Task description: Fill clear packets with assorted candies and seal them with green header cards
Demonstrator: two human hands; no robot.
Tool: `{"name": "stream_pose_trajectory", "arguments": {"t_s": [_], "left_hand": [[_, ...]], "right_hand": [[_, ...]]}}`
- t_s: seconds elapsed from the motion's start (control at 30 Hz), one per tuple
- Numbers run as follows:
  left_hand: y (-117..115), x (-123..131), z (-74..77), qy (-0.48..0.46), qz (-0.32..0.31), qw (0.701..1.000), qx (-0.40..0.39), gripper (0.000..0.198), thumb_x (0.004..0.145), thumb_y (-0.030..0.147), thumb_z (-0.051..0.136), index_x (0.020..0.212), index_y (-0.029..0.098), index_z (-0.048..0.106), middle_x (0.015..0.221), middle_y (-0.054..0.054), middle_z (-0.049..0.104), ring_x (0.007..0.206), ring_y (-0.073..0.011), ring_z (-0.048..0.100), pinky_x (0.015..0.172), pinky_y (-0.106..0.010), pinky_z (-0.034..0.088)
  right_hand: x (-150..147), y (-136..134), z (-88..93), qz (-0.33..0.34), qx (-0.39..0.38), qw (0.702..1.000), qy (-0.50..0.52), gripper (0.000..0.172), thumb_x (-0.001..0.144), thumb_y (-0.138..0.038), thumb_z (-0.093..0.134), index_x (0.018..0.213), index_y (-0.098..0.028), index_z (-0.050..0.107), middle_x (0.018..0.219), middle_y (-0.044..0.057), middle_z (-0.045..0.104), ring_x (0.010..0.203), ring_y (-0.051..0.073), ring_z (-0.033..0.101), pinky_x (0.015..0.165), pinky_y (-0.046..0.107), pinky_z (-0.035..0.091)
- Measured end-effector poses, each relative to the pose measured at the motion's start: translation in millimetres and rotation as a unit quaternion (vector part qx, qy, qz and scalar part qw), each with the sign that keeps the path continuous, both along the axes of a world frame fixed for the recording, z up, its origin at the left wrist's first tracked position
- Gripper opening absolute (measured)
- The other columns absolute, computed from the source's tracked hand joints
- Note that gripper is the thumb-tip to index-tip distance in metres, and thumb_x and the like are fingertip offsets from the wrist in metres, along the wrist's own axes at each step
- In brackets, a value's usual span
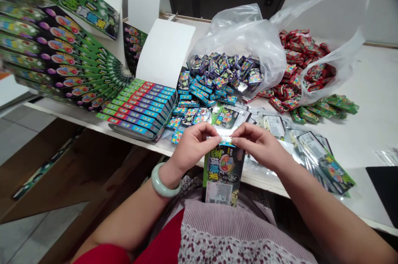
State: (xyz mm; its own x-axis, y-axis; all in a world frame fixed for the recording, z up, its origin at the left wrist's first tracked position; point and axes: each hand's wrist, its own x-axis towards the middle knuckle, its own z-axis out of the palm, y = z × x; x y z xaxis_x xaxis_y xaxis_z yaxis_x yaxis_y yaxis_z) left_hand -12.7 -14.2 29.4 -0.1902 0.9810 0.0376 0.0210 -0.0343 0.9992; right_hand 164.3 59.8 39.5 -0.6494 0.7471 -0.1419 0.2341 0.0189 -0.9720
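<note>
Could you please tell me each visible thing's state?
Printed packet: hanging down, seal unclear
Left hand: pinching its top
Right hand: pinching its top
Other packets: overlapping
Display box: lid raised, filled
Bag of purple packs: open
Bag of red packs: open

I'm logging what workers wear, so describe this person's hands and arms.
The left hand and right hand are ungloved. A smooth, round, pale green bangle circles the left wrist; the right wrist is bare. A red sleeve shows on the left arm; no sleeve shows on the right arm.

Left hand (193, 144), right hand (263, 144) (pinch grips)
</note>
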Motion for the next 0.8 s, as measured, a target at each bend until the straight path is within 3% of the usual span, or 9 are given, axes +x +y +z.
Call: {"name": "stream_pose_trajectory", "arguments": {"t_s": [0.17,0.37,0.47,0.6,0.7,0.8], "left_hand": [[-5.2,-11.0,-5.3,-0.003,-0.062,0.998,0.012,0.013,0.077,0.023,0.068,0.070,0.016,0.060,0.075,-0.001,0.060,0.073,-0.0135,0.056,0.067,-0.026,0.045],[-3.4,-24.5,-3.9,-0.010,-0.110,0.994,-0.003,0.014,0.080,0.027,0.068,0.073,0.016,0.062,0.076,-0.002,0.061,0.073,-0.0134,0.057,0.069,-0.027,0.046],[1.5,-24.5,2.2,0.000,-0.129,0.992,-0.004,0.015,0.080,0.026,0.069,0.072,0.016,0.062,0.074,-0.001,0.061,0.069,-0.0127,0.056,0.065,-0.026,0.045],[-2.0,-23.8,3.2,0.056,-0.163,0.985,0.026,0.013,0.088,0.025,0.060,0.081,0.017,0.067,0.090,-0.006,0.066,0.085,-0.0155,0.061,0.078,-0.030,0.049],[-10.8,-22.0,-8.7,0.046,-0.150,0.987,0.036,0.009,0.087,0.025,0.062,0.090,0.018,0.067,0.097,-0.006,0.066,0.093,-0.0171,0.062,0.085,-0.032,0.050],[-18.6,-14.9,-24.7,0.015,-0.087,0.995,0.045,0.013,0.082,0.023,0.068,0.094,0.020,0.064,0.093,-0.003,0.065,0.089,-0.0157,0.061,0.080,-0.028,0.051]], "right_hand": [[6.6,-5.0,2.0,0.056,0.129,0.990,-0.019,0.012,0.087,-0.027,0.058,0.078,-0.021,0.063,0.078,0.001,0.064,0.073,0.014,0.058,0.067,0.030,0.046],[16.4,-17.4,-13.0,0.044,0.235,0.971,0.022,0.017,0.091,-0.026,0.058,0.106,-0.028,0.065,0.103,0.004,0.065,0.098,0.017,0.060,0.078,0.033,0.050],[18.4,-20.0,-19.3,0.011,0.252,0.967,0.029,0.015,0.091,-0.024,0.058,0.104,-0.028,0.066,0.099,0.004,0.064,0.095,0.017,0.060,0.077,0.033,0.051],[20.7,-23.8,-23.9,-0.010,0.254,0.967,0.027,0.015,0.091,-0.022,0.057,0.102,-0.027,0.065,0.100,0.004,0.063,0.094,0.017,0.060,0.073,0.032,0.052],[20.8,-26.9,-27.9,-0.047,0.240,0.969,0.035,0.011,0.090,-0.023,0.058,0.099,-0.025,0.064,0.098,0.005,0.062,0.092,0.017,0.061,0.070,0.031,0.052],[19.2,-28.1,-31.6,-0.065,0.232,0.969,0.050,0.004,0.089,-0.022,0.058,0.088,-0.024,0.062,0.094,0.005,0.062,0.090,0.018,0.061,0.071,0.032,0.052]]}}
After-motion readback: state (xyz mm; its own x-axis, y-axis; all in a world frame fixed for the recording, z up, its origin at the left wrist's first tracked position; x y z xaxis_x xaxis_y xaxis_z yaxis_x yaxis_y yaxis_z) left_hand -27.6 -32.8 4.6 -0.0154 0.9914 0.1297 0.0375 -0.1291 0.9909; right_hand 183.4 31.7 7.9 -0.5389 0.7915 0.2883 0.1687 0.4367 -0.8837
